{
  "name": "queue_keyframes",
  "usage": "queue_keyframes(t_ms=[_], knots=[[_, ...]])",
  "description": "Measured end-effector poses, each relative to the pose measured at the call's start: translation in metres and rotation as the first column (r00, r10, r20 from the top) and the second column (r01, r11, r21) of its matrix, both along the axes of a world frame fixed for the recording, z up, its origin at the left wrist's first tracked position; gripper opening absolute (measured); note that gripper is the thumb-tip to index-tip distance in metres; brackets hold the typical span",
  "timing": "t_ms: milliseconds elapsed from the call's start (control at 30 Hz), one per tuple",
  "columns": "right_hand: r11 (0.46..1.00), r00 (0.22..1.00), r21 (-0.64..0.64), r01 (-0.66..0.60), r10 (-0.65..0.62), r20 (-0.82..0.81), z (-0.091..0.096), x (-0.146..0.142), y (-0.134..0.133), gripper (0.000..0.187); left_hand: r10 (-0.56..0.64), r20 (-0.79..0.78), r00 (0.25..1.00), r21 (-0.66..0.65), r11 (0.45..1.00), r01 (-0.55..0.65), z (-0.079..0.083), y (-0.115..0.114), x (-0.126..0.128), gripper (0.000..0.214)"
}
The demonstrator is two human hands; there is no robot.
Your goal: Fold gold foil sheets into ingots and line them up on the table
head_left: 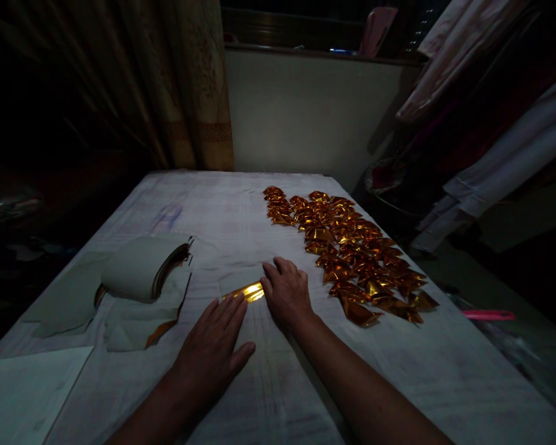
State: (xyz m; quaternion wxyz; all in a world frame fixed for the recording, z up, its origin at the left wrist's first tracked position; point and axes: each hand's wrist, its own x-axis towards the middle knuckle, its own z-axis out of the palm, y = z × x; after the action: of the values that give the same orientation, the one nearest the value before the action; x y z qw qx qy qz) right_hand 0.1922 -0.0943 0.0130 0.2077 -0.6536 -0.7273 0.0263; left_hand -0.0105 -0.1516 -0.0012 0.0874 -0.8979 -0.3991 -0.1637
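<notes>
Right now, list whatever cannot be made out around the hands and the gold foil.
Head view only.
The gold foil strip: its right end lies under the right hand; pinching or just pressing, cannot tell.
The white sheet: cut off by the bottom-left edge.
The pink object right of the table: too dim and small to identify.
The room left of the curtain: lost in darkness.
</notes>
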Motion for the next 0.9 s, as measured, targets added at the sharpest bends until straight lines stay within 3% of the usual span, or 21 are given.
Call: queue_keyframes(t_ms=[233,433,533,600,667,767,900], knots=[[0.999,1.0,-0.044,0.011,-0.012,-0.009,0.002,0.0,0.001,0.03,0.052,-0.04,0.998,0.01,0.999,-0.051,-0.006,-0.011,-0.028,0.063],[0.999,0.998,0.035,0.0,0.002,-0.06,0.0,0.002,-0.001,0.038,0.103,-0.035,0.994,-0.009,0.995,-0.103,-0.003,-0.012,-0.026,0.057],[0.97,0.979,0.138,-0.201,0.204,-0.01,-0.001,-0.004,-0.018,0.045,0.104,-0.034,0.994,0.001,0.995,-0.104,-0.002,-0.012,-0.023,0.056],[0.896,0.9,0.086,-0.436,0.435,0.033,0.001,-0.011,-0.034,0.049,0.102,-0.023,0.994,0.008,0.995,-0.102,-0.002,-0.013,-0.022,0.055],[0.84,0.84,-0.022,-0.542,0.543,0.023,0.005,-0.016,-0.047,0.053,0.11,-0.003,0.994,0.009,0.994,-0.11,-0.003,-0.013,-0.022,0.054],[0.835,0.845,-0.153,-0.528,0.534,-0.001,0.01,-0.016,-0.055,0.058,0.116,-0.001,0.993,-0.016,0.993,-0.116,-0.004,-0.012,-0.022,0.054],[0.88,0.912,-0.283,-0.382,0.408,0.037,0.014,-0.001,-0.047,0.063,0.143,-0.004,0.99,-0.096,0.985,-0.143,-0.003,-0.009,-0.025,0.054]])
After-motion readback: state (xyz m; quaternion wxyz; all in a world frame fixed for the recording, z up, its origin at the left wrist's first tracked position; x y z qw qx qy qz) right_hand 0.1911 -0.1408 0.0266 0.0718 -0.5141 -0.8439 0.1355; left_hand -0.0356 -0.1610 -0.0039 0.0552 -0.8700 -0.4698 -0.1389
